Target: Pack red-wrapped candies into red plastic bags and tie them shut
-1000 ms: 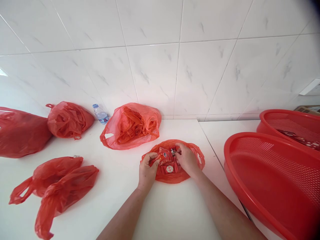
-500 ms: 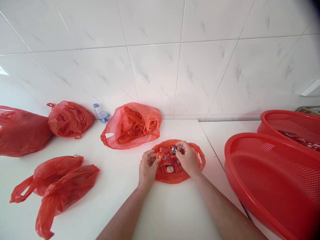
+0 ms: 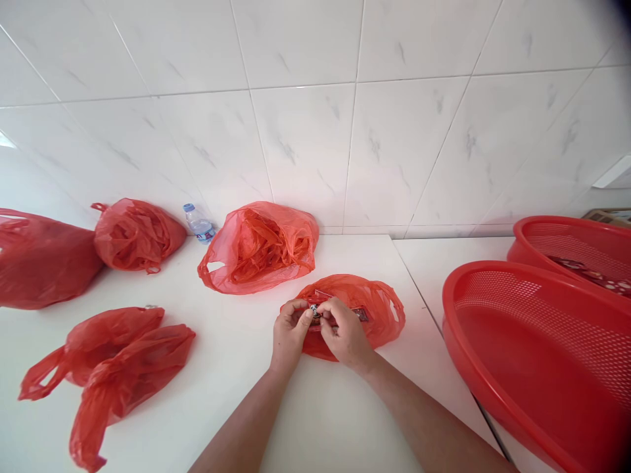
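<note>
Our left hand point(image 3: 290, 332) and right hand point(image 3: 346, 334) meet, both pinching a small, shiny, dark-and-silver wrapped packet point(image 3: 314, 311) over the spread-out, thin red plastic bag point(image 3: 377, 299) on the white, smooth worktop point(image 3: 236, 374)! Beside our right fingers, a flat, dark-red wrapped packet point(image 3: 363, 314) lies on that bag; right of us stands a big, red plastic basket with perforated sides point(image 3: 522, 387).

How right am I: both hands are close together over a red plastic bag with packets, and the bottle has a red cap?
The plastic bottle has a blue cap, not red, in the head view. The left hand and right hand are close together over a red plastic bag with packets.
</note>
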The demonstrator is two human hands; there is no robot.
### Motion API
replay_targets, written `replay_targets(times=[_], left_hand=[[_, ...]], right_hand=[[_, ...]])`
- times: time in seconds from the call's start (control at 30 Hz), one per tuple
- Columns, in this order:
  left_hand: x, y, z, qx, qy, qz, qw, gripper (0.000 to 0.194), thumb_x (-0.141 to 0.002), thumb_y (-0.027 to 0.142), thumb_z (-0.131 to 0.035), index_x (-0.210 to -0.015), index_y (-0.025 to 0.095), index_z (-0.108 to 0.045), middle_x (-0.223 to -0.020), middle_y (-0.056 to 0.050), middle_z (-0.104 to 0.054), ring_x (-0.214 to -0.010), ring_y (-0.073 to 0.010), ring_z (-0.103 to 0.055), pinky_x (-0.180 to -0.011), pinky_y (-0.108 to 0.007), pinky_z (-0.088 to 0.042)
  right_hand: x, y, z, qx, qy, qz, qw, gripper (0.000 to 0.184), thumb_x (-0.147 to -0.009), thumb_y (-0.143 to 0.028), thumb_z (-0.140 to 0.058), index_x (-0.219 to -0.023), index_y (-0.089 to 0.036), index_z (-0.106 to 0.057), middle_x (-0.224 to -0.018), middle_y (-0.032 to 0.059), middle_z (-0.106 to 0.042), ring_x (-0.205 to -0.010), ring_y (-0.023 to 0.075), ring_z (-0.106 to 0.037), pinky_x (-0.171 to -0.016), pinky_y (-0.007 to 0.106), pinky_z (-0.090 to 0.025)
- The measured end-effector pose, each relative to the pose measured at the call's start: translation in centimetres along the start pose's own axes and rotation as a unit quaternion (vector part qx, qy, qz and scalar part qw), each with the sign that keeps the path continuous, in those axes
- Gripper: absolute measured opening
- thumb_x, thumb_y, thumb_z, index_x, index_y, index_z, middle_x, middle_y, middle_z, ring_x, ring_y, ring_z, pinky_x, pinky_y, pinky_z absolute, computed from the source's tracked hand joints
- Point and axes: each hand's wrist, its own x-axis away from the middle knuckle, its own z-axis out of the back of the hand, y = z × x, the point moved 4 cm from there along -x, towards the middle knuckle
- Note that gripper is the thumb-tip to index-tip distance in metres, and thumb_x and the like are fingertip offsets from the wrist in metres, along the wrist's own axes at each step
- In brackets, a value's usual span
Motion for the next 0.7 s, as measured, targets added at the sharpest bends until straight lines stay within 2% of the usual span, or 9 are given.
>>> replay_targets(times=[0.1, 0.2, 0.27, 0.37, 0.53, 0.7], left_hand=[[-0.2, -0.6, 0.0, 0.050, -0.004, 0.030, 0.998, 0.031, -0.073, 0.039, -0.070, -0.092, 0.018, -0.057, -0.080, -0.003, -0.065, -0.073, -0.0185, -0.063, -0.070, -0.032, -0.052], [-0.4, -1.1, 0.2, 0.046, 0.013, 0.017, 0.999, 0.029, -0.073, 0.037, -0.071, -0.091, 0.018, -0.058, -0.080, -0.003, -0.064, -0.072, -0.0165, -0.060, -0.069, -0.030, -0.050], [-0.5, -1.3, 0.2, 0.031, 0.022, -0.002, 0.999, 0.027, -0.074, 0.036, -0.070, -0.090, 0.019, -0.058, -0.082, -0.003, -0.063, -0.073, -0.0156, -0.059, -0.070, -0.029, -0.049], [-0.5, -1.3, 0.2, 0.007, 0.029, -0.028, 0.999, 0.022, -0.075, 0.034, -0.069, -0.088, 0.019, -0.059, -0.085, -0.002, -0.060, -0.075, -0.0145, -0.056, -0.071, -0.027, -0.047], [-0.5, -1.1, 0.2, -0.013, 0.034, -0.045, 0.998, 0.020, -0.075, 0.032, -0.069, -0.087, 0.019, -0.059, -0.087, -0.002, -0.058, -0.076, -0.0146, -0.055, -0.072, -0.028, -0.046], [-0.5, -1.1, 0.2, -0.015, 0.031, -0.050, 0.998, 0.020, -0.074, 0.031, -0.069, -0.087, 0.019, -0.059, -0.085, -0.002, -0.058, -0.076, -0.0154, -0.056, -0.071, -0.029, -0.047]], right_hand=[[-0.4, 0.2, 0.5, 0.002, -0.040, -0.021, 0.999, 0.010, -0.084, -0.021, -0.045, -0.091, -0.022, -0.052, -0.078, 0.0002, -0.055, -0.068, 0.0121, -0.054, -0.061, 0.024, -0.045], [-1.3, 1.6, 2.5, 0.065, -0.045, -0.087, 0.993, 0.009, -0.083, -0.028, -0.051, -0.090, -0.023, -0.054, -0.079, -0.0016, -0.060, -0.070, 0.0124, -0.055, -0.064, 0.025, -0.044], [-1.9, 2.9, 4.1, 0.137, -0.061, -0.133, 0.980, 0.006, -0.082, -0.027, -0.052, -0.084, -0.023, -0.056, -0.082, -0.0015, -0.062, -0.072, 0.0129, -0.056, -0.063, 0.025, -0.041], [-2.1, 4.7, 5.6, 0.222, -0.122, -0.174, 0.952, 0.003, -0.077, -0.022, -0.054, -0.077, -0.022, -0.057, -0.084, -0.0004, -0.063, -0.073, 0.0136, -0.055, -0.060, 0.025, -0.036], [-1.8, 5.9, 5.7, 0.272, -0.201, -0.158, 0.928, 0.009, -0.072, -0.019, -0.058, -0.080, -0.021, -0.062, -0.086, 0.0022, -0.060, -0.081, 0.0162, -0.054, -0.063, 0.025, -0.034], [-1.8, 6.0, 5.1, 0.293, -0.213, -0.141, 0.922, 0.008, -0.069, -0.015, -0.059, -0.074, -0.019, -0.062, -0.082, 0.0032, -0.058, -0.083, 0.0168, -0.053, -0.067, 0.025, -0.033]])
